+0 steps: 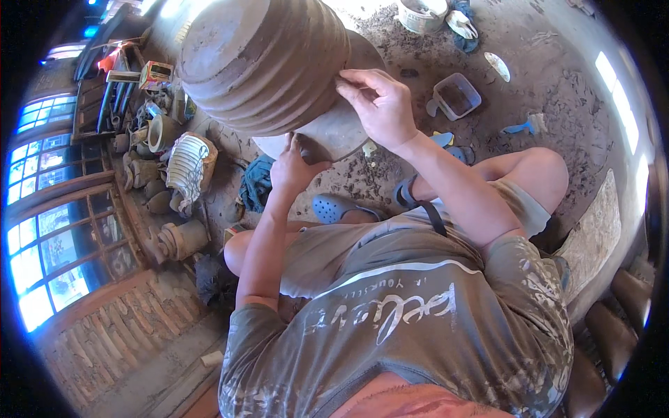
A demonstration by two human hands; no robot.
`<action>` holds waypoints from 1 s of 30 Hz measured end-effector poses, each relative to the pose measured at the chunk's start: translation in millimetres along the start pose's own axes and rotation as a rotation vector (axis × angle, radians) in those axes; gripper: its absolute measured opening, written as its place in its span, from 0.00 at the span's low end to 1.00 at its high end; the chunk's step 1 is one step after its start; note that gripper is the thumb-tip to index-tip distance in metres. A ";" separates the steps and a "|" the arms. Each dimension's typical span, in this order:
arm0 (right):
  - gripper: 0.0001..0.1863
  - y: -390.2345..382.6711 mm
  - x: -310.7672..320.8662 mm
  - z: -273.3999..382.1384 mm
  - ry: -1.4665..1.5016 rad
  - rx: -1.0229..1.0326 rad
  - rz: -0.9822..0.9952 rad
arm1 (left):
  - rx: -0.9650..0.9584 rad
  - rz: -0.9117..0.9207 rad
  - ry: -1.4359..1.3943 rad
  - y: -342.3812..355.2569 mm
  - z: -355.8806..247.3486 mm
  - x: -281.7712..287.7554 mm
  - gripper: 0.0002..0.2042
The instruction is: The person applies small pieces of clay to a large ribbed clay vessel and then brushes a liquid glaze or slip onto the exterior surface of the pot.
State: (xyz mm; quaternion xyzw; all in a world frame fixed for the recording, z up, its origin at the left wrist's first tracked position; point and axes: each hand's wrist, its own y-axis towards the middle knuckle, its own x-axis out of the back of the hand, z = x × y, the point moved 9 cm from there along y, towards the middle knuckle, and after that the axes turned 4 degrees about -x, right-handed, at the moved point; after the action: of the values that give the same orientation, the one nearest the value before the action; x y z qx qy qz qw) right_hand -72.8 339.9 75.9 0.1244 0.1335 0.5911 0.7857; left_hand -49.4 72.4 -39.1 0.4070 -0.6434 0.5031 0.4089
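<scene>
A large brown clay pot (268, 66) with thick horizontal ridges stands on a flat round board (343, 131) in front of me. My left hand (296, 168) is at the foot of the pot near the board's edge, its fingers pointing up and its thumb spread to the side. Dark clay shows by its fingertips. Against the pot's lower right wall, my right hand (382, 108) has its thumb and fingers brought together in a pinch. Whatever lies between those fingertips is too small or hidden to make out.
On the right floor lie a clear plastic tub (457, 96), a blue-handled brush (519, 128) and a pale oval piece (497, 66). A white bucket (421, 17) stands at the back. Leftward are a ridged basket (189, 164), a dark blue cloth (256, 184) and several pots.
</scene>
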 end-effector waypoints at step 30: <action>0.12 116.1 24.4 -65.3 -0.249 -0.121 0.280 | -0.070 0.207 0.073 29.4 61.2 24.6 0.55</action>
State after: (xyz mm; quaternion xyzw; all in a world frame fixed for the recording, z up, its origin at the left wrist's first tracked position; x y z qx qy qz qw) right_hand -193.7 397.2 54.5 0.1661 -0.0190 0.6818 0.7122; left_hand -92.3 14.4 -35.1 0.3054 -0.6836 0.5345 0.3921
